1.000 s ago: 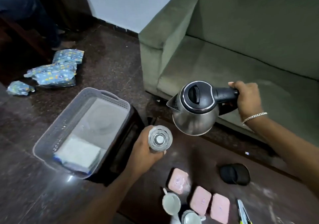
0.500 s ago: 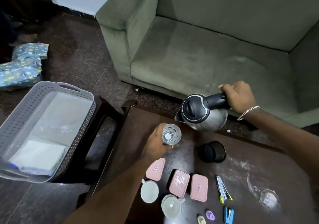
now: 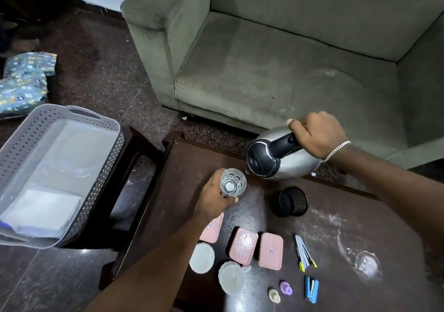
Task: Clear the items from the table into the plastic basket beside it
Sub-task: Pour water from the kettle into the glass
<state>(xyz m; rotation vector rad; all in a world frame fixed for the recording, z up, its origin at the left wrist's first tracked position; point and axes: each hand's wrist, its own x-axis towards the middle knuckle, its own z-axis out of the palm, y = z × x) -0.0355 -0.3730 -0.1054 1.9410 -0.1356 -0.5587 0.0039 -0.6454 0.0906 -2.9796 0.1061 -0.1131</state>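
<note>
While kettle (image 3: 283, 160) tilts (labels unreadable).

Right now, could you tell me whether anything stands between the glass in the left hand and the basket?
Nothing visible does. The left hand holds the glass above the table's left end; the basket lies to the left on a dark stand, top open, with only an open gap between.

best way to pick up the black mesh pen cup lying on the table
Grip the black mesh pen cup across its round wall near the middle, coming from above. It lies tipped on its side on the dark wooden table with its open mouth facing left, so the curved wall is exposed on top. Nothing touches it. The mesh probably gives a secure hold.
</note>
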